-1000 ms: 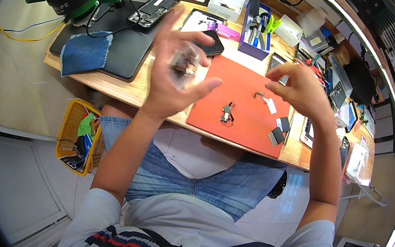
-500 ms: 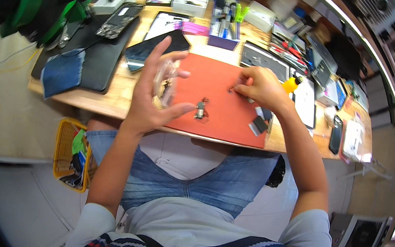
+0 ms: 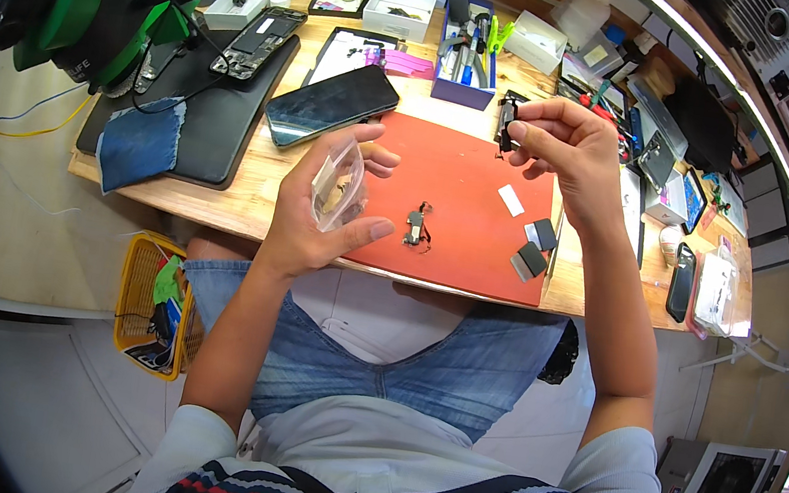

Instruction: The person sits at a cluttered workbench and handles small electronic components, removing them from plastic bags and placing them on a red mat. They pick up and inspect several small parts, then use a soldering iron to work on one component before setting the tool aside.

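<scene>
My left hand (image 3: 299, 231) holds a small clear plastic bag (image 3: 351, 185) against its palm, fingers curled around it; small things show dimly inside. Over the far right part of an orange-red mat (image 3: 373, 254), my right hand (image 3: 576, 159) pinches a small black part (image 3: 507, 123), likely from a phone, with a thin piece hanging below. Another small part (image 3: 415, 227) with thin dark strips lies on the mat between my hands. At the mat's right lie a white rectangle (image 3: 511, 199) and small dark grey pieces (image 3: 528, 261).
A dark phone (image 3: 333, 107) lies left of the mat. Farther left are a black pad (image 3: 213, 140), an opened phone (image 3: 260, 43), a blue cloth (image 3: 134, 144) and a green-black microscope (image 3: 74, 15). A blue tool box (image 3: 464, 92) and white trays (image 3: 399, 13) stand behind.
My right hand has risen from the mat, moving right and away from me, with the black part now plainly in its fingers. The white rectangle is uncovered. The left hand still has the bag.
</scene>
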Available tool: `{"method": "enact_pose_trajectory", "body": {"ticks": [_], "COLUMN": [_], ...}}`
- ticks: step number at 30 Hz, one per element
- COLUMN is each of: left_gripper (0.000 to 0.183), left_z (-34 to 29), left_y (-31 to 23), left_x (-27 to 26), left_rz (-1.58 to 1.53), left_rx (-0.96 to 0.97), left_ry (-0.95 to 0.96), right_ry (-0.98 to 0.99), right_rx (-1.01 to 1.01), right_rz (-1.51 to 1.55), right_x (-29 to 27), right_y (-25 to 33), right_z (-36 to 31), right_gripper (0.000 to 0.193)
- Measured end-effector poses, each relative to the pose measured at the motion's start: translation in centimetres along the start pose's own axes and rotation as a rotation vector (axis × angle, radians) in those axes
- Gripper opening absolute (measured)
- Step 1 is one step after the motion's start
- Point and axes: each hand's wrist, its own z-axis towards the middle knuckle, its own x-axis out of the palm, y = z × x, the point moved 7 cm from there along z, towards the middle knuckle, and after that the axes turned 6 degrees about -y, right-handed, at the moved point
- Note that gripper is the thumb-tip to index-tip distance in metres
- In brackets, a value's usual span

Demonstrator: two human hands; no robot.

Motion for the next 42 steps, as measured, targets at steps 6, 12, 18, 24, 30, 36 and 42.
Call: {"method": "enact_pose_trajectory", "body": {"ticks": [6,12,18,24,30,36,42], "left_gripper": [0.065,0.045,0.042,0.058,0.065,0.056,0.054], "left_z": [0.2,0.2,0.5,-0.4,-2.1,-3.1,-3.3], "left_y": [-0.9,-1.3,-1.8,-0.6,2.1,2.8,2.9], "left_x": [-0.3,0.2,0.7,-0.9,-2.9,-2.8,-1.7], "left_rz": [-0.013,0.042,0.086,0.166,0.03,0.018,0.204], "left_rx": [0.067,0.026,0.123,0.146,-0.038,-0.108,-0.062], "left_ry": [-0.029,-0.148,-0.148,-0.092,-0.152,-0.172,-0.064], "right_ry": [0.015,0.043,0.036,-0.035,-0.146,-0.27,-0.281], "right_rx": [0.029,0.084,0.04,-0.053,0.007,0.083,0.027], "right_rz": [0.054,0.124,0.105,0.034,0.194,0.326,0.375], "right_x": [0.8,1.6,2.0,1.1,-0.9,-0.4,1.5], "right_y": [0.1,-0.3,0.1,0.4,-2.0,-6.3,-7.4], "right_z": [-0.3,-0.7,-1.1,-2.1,-5.9,-11.3,-11.9], "right_gripper": [0.016,0.016,0.014,0.015,0.014,0.011,0.013]}}
